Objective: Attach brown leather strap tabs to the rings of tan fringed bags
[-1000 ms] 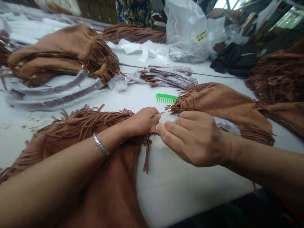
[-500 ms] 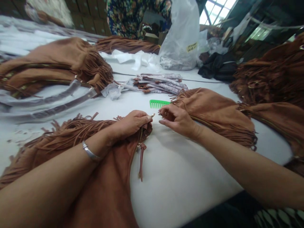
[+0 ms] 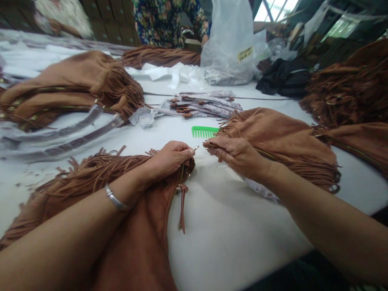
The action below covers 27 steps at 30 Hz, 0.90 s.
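A brown fringed bag lies at the lower left, its zipper edge facing right and a tasselled zipper pull hanging on the table. My left hand is closed on the bag's top corner, with a small metal clasp sticking out past the thumb. Just right of it, a small gap away, my right hand pinches the brown end of a strap with metal at its tip. Part of that strap, in clear wrapping, trails below the right wrist. A green comb lies just behind the hands.
Another brown bag lies at the right, beside a brown pile. A bag with wrapped handles is at the left. Wrapped straps lie behind the comb, before a plastic sack. Two people stand across the table.
My right hand has closed its fingers around the strap end, and a wrapped length now shows under the wrist. The left hand has barely moved. Across the table, a person's arm has come down.
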{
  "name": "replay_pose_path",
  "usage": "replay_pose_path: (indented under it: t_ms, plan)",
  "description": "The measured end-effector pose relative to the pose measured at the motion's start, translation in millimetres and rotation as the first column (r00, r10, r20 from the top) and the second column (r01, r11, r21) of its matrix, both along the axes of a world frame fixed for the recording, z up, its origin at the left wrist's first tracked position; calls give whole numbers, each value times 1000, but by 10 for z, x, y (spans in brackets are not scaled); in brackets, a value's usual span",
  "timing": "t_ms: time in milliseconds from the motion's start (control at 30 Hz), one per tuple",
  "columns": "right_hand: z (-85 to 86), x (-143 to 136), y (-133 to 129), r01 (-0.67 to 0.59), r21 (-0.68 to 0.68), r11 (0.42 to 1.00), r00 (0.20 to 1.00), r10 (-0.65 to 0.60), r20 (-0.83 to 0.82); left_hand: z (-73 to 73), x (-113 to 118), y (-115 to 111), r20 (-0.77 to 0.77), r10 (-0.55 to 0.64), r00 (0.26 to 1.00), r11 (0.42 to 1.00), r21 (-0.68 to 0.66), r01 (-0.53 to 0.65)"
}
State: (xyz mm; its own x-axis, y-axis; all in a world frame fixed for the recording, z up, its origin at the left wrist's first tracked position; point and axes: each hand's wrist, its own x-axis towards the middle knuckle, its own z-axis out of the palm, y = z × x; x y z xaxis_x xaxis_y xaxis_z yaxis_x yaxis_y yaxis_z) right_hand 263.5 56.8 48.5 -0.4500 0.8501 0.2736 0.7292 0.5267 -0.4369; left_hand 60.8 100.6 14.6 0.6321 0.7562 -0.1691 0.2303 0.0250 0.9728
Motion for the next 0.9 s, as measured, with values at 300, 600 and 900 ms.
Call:
replay_pose_path:
  t_ms: [300, 600, 900]
  plan:
    - [162, -119, -129, 89, -162, 983, 989, -68, 131, -6, 47, -37, -92, 97, 991, 968, 238, -73]
    - [-96, -108, -210, 47, 334, 941, 950, -145, 275, 0, 48, -76, -103, 79, 992, 957, 288, -47]
    - [-67, -102, -174, -177, 468, 866, 820, -133, 557, 8, 54, -86, -141, 104, 985, 936, 349, -49]
